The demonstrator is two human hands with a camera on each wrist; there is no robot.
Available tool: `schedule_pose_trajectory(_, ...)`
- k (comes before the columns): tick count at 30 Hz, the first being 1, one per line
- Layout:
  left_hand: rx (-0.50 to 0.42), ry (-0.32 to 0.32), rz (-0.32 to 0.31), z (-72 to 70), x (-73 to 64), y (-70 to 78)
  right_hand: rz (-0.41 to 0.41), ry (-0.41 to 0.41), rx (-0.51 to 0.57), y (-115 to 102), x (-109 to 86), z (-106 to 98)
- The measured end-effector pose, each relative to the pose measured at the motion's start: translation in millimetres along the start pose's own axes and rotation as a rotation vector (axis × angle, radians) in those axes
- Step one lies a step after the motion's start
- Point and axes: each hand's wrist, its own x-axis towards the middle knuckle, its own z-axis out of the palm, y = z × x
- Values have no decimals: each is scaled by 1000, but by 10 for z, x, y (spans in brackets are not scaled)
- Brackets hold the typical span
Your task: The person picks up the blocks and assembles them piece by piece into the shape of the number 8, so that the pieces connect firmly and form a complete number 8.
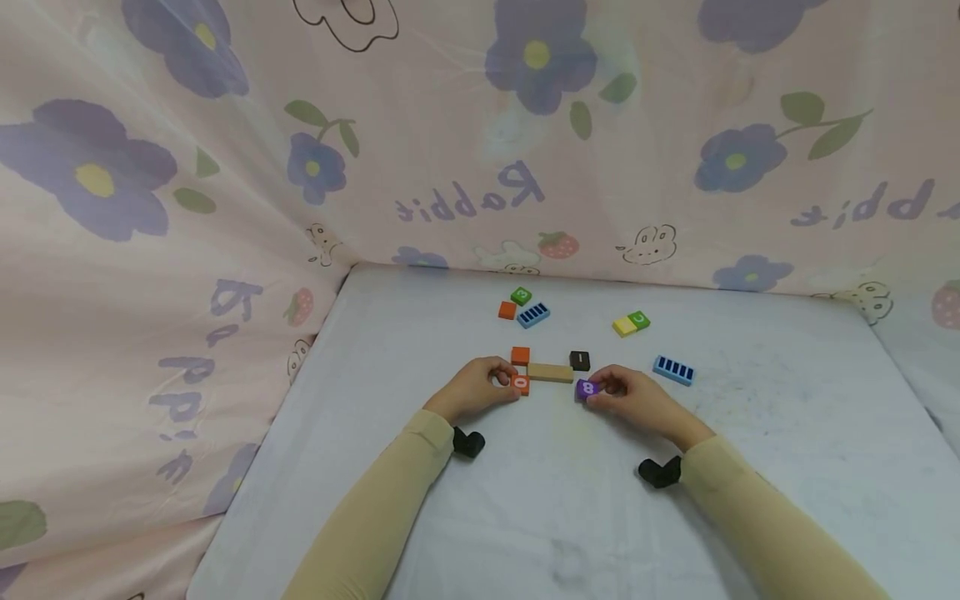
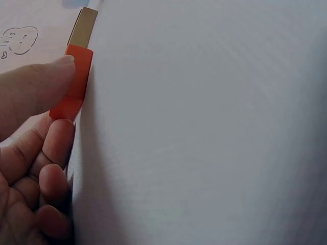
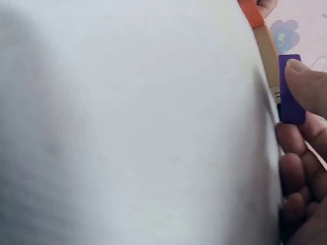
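In the head view my left hand (image 1: 480, 388) pinches an orange number block (image 1: 520, 384) marked 0 at the left end of a long wooden block (image 1: 551, 372). The left wrist view shows the thumb against the front of this orange block (image 2: 80, 76) and a fingertip at its near end. Between thumb and fingers, my right hand (image 1: 633, 398) holds a purple number block (image 1: 587, 389) marked 8, close to the right end of the wooden block. Its thumb lies on the purple side (image 3: 292, 97) in the right wrist view. A second orange block (image 1: 521, 356) and a black block (image 1: 580, 360) stand just behind.
Farther back lie a green block (image 1: 521, 295), an orange block (image 1: 507, 310) and a blue slotted block (image 1: 533, 315). A yellow block (image 1: 624, 326) touches another green block (image 1: 639, 319). Another blue slotted block (image 1: 673, 370) lies at right. Printed cloth (image 1: 450, 142) borders the white table (image 1: 787, 417).
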Motion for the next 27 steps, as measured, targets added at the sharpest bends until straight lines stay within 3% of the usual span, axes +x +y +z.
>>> schedule_pose_trajectory(27,3,2,-2,-12,-23,29,-48,23,40,80,81,108)
